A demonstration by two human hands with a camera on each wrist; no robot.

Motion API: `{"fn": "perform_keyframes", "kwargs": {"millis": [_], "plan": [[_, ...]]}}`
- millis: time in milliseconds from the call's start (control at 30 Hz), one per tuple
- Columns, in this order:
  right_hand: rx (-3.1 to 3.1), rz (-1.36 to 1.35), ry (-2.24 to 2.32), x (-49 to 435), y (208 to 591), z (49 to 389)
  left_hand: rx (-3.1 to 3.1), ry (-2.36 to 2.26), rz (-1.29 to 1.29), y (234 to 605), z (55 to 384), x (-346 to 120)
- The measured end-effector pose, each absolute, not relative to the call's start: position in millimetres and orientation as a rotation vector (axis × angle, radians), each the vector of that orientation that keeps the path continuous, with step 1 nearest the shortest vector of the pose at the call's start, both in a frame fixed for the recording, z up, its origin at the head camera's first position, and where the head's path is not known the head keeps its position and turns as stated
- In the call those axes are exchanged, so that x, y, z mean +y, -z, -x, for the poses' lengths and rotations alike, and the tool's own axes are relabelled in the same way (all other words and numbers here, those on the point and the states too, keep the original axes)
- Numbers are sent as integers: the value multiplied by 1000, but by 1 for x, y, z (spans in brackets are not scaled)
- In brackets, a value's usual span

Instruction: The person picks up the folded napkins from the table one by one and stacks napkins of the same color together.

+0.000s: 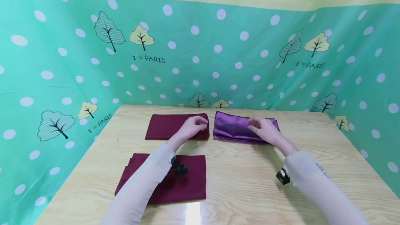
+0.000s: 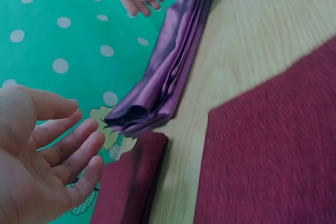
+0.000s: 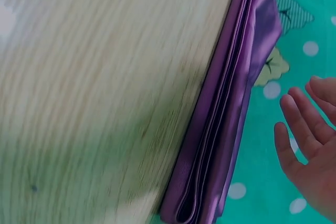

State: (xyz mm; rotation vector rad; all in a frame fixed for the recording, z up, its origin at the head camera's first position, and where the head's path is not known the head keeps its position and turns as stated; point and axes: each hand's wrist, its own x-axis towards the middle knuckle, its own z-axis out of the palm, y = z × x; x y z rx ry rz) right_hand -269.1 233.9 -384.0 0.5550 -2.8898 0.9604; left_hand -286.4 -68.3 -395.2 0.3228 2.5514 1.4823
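My left hand (image 1: 194, 127) hovers over the right part of a folded maroon cloth (image 1: 164, 126) at the back of the table. Its fingers are loosely bent with nothing between them, as the left wrist view shows of the hand (image 2: 52, 156). Over the right part of a folded purple satin cloth (image 1: 231, 126) is my right hand (image 1: 264, 127), fingers relaxed and holding nothing. The right wrist view has that hand (image 3: 315, 145) apart from the purple cloth (image 3: 231, 114), whose stacked layers show along the edge.
A larger folded maroon cloth (image 1: 187, 183) lies nearer the front left, partly under my left forearm in the head view. The wooden table (image 1: 237, 183) meets a green dotted curtain (image 1: 200, 51) at its back and sides. Each wrist bears a small black camera.
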Motion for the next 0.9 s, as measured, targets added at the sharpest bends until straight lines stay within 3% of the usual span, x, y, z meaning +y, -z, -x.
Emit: {"fn": "perform_keyframes", "kwargs": {"millis": [900], "plan": [[-2912, -952, -1025, 166, 396, 244, 2580, -1245, -522, 415, 237, -127]]}}
